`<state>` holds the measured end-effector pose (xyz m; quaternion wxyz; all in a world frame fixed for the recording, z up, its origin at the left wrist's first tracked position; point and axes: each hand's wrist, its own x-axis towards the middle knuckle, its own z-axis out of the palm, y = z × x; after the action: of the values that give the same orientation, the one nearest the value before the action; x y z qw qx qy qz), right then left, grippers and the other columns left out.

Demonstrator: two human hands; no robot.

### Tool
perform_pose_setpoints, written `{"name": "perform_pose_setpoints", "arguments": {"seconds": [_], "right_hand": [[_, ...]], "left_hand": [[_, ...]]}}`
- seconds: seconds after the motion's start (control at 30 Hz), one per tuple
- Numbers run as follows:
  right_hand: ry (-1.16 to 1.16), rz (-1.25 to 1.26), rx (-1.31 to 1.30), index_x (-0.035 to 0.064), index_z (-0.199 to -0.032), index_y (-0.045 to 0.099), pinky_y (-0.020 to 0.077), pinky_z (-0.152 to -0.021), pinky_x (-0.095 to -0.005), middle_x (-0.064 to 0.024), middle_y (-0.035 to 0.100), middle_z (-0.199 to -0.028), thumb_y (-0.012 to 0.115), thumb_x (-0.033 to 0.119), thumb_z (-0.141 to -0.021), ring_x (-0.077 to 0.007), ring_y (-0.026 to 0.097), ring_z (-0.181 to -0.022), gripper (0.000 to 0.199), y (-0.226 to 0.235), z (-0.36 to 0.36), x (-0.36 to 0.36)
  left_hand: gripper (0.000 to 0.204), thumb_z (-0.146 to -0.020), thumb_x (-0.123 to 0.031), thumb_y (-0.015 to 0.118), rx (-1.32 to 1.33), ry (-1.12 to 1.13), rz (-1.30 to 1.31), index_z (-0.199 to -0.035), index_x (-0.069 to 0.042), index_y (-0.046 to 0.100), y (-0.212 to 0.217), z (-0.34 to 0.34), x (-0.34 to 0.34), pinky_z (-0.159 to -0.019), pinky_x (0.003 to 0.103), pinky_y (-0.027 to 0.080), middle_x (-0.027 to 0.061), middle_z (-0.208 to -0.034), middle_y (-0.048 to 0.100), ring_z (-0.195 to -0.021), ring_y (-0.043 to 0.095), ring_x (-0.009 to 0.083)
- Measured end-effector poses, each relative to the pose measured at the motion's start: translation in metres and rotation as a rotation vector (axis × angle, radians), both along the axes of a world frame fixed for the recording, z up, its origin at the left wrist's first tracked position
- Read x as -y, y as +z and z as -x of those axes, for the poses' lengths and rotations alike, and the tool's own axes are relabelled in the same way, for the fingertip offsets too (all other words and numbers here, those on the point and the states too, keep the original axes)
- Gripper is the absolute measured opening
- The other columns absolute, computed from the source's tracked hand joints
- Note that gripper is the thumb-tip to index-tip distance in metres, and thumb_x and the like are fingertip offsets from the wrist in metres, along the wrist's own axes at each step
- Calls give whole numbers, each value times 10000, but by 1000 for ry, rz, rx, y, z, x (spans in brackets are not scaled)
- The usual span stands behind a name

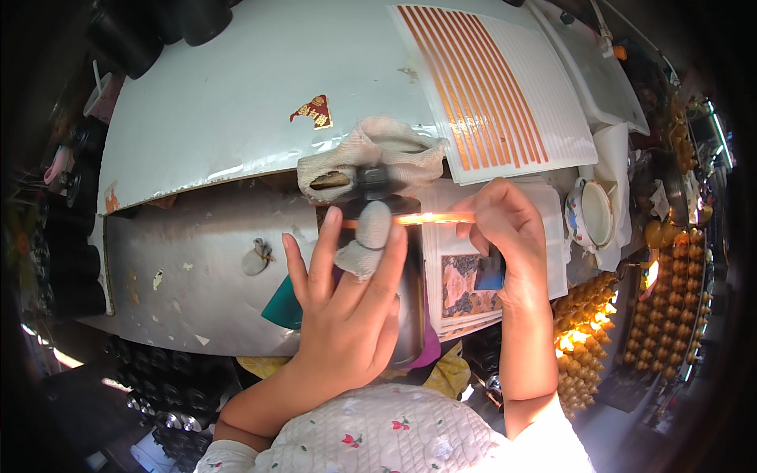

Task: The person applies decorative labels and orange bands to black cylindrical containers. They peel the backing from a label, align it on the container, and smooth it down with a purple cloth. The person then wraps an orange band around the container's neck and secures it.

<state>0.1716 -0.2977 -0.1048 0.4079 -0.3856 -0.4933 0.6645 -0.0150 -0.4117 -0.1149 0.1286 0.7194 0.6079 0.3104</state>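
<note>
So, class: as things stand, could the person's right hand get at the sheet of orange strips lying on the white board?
Probably yes. The right hand pinches one end of an orange strip, and the sheet of orange strips lies just beyond it with nothing between, though that hand is occupied.

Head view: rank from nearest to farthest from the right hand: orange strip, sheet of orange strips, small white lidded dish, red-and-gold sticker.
From the right hand:
1. Orange strip, pinched in its fingertips.
2. Small white lidded dish, just to its right.
3. Sheet of orange strips, beyond it, further up the table.
4. Red-and-gold sticker, far upper left on the white board.
</note>
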Motion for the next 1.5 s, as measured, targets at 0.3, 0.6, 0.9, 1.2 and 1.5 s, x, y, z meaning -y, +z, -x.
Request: {"name": "perform_pose_setpoints", "arguments": {"seconds": [0.3, 0.6, 0.9, 1.2, 1.5], "right_hand": [[-39, 106, -93, 49, -911, 558, 369, -581, -177, -95, 704, -922, 596, 66, -927, -49, 591, -792, 45, -14, 10, 5], [-67, 6, -60, 63, -915, 601, 405, -644, -189, -3, 662, -936, 646, 63, -914, -21, 574, -809, 45, -18, 30, 14], [-90, -167, -68, 53, -900, 619, 376, -577, -164, 26, 646, -897, 662, 50, -905, 9, 517, -722, 43, 0, 40, 23], [-146, -134, -26, 51, -890, 622, 387, -588, -173, 25, 643, -887, 645, 44, -901, -5, 535, -741, 27, -11, 34, 23], [-134, -47, -11, 48, -881, 618, 407, -625, -198, 38, 613, -825, 657, 69, -902, -24, 550, -749, 49, -22, 40, 20]], "left_hand": [[1083, -769, -313, 815, 216, 48, 79, -1550, 35, 150, -9, -8, 10, -1152, 598, 83, 290, -1473, 287, -1424, 232, 453], [1142, -792, -336, 759, 805, -120, 99, -1546, 58, -3, -59, 23, 5, -1150, 442, 284, 260, -1526, 260, -1400, 345, 342], [1134, -796, -358, 758, 366, -10, 129, -1552, 79, 34, -22, 16, 12, -1059, 424, 325, 248, -1412, 385, -1218, 401, 335], [1131, -790, -339, 766, 337, 13, 127, -1551, 83, 43, -21, 14, 11, -1017, 414, 345, 229, -1323, 428, -1142, 418, 317], [1174, -808, -471, 718, 502, -35, 142, -1551, 84, -2, -43, 27, 8, -1073, 446, 327, 259, -1402, 383, -1262, 405, 349]]}}
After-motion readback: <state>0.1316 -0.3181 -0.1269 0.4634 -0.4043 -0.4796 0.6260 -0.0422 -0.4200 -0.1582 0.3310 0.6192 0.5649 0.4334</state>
